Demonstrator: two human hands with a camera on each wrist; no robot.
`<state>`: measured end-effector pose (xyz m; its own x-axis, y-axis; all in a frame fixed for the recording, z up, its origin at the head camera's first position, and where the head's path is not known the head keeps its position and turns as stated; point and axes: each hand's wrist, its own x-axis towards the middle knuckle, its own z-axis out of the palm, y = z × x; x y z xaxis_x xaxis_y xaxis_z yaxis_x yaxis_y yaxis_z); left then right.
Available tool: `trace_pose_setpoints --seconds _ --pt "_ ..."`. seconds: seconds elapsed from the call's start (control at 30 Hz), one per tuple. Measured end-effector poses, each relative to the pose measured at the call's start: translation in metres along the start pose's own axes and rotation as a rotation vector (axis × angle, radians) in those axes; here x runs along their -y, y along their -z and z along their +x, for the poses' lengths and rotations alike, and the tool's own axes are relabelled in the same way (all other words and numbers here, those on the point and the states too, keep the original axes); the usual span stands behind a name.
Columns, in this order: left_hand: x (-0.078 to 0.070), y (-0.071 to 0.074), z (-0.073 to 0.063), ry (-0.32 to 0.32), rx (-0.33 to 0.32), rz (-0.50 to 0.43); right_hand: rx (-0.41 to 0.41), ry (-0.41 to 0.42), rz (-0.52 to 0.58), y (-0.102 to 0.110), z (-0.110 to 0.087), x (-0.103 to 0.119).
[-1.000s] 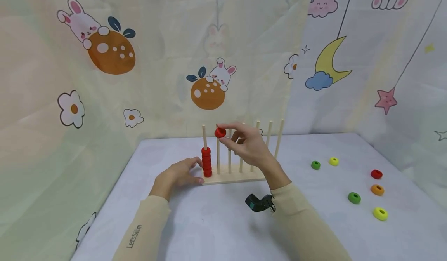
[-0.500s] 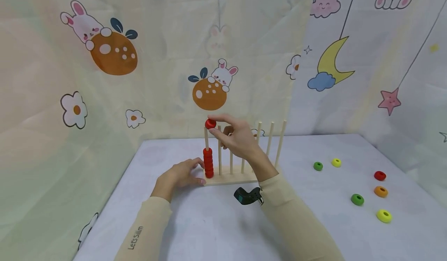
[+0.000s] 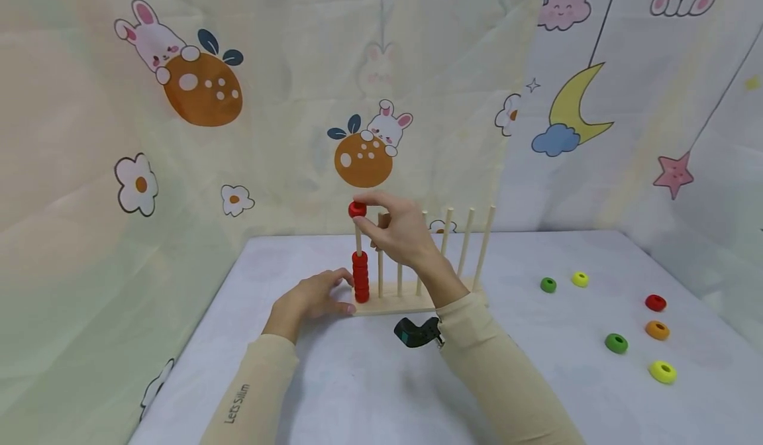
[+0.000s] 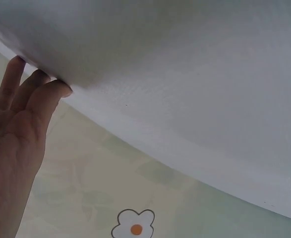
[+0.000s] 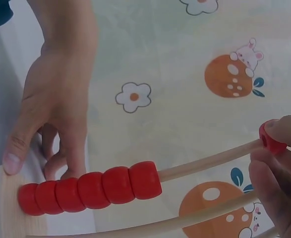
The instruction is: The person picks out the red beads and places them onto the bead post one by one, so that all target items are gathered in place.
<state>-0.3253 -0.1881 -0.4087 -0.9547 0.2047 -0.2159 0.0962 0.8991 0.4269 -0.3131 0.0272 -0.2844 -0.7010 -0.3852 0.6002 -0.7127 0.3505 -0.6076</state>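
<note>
Thumb and fingertips of my right hand (image 3: pixel 401 233) pinch a red bead (image 3: pixel 357 210) at the top of the leftmost peg. In the right wrist view the peg's tip meets that bead (image 5: pixel 270 138). Lower on the same peg, several red beads (image 3: pixel 360 278) are stacked down to the base. The wooden peg rack (image 3: pixel 393 304) stands upright, its other pegs bare where they show. My left hand (image 3: pixel 312 296) grips the left end of the base, with the thumb (image 5: pixel 17 151) on the edge and the curled fingers behind. The left wrist view shows fingertips against the white tabletop (image 4: pixel 185 99).
Loose beads lie on the right of the table: green (image 3: pixel 548 285), yellow (image 3: pixel 580 279), red (image 3: pixel 656 302), orange (image 3: pixel 658 330), another green (image 3: pixel 616 343) and another yellow (image 3: pixel 663 371). A printed cloth (image 3: pixel 286 100) hangs behind. A black device (image 3: pixel 416 332) is on the right wrist.
My right hand has carried the red bead left from above the second peg to the leftmost peg and set it on that peg's top. The left hand stays at the base.
</note>
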Motion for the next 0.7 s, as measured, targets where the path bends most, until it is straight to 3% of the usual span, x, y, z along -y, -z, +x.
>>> trace_pose_setpoints --seconds 0.43,0.7 --pt "-0.0022 0.0005 -0.0017 -0.015 0.0 0.007 0.058 -0.053 -0.064 0.001 -0.0006 0.001" --pt "-0.0026 0.0025 -0.0002 -0.009 0.004 0.005 0.095 -0.021 -0.029 0.0097 -0.0088 0.0014"
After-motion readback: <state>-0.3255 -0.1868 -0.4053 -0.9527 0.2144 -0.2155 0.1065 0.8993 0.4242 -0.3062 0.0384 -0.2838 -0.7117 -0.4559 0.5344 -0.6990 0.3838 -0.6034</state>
